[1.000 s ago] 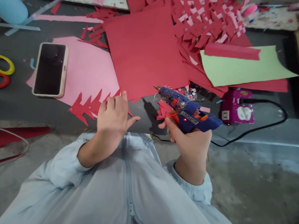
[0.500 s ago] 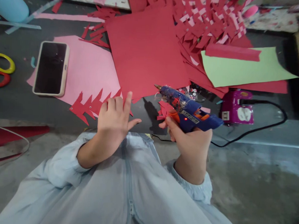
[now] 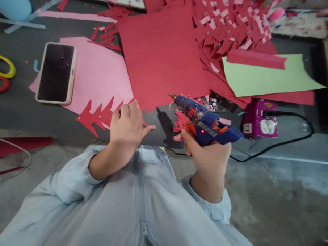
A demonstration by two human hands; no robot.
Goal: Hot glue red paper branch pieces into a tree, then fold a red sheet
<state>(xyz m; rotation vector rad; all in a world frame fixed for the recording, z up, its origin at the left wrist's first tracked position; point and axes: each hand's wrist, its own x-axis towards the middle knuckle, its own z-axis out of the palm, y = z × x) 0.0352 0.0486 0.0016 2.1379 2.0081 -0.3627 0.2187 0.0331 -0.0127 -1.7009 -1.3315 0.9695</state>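
My right hand (image 3: 210,156) is wrapped round the handle of a blue hot glue gun (image 3: 198,113), its nozzle pointing left over the lower edge of a large red paper sheet (image 3: 164,54). A red light glows on the gun's side. Palm down, my left hand (image 3: 127,127) rests over jagged red paper cutouts (image 3: 90,118) at the bottom of a pink sheet (image 3: 101,73). Its fingers bend toward the paper, their tips hidden, and the thumb sticks out to the right. Small red paper pieces (image 3: 180,121) lie behind the gun.
A phone (image 3: 56,73) lies on the pink sheet, with scissors (image 3: 3,72) farther left. Woven red and pink pieces (image 3: 230,22) pile up at the back right. Below them are a green sheet (image 3: 266,78) and a purple box (image 3: 260,120) with a black cable.
My left index finger, stretched forward before, is now bent down beside the other fingers. The glue gun has hardly moved.
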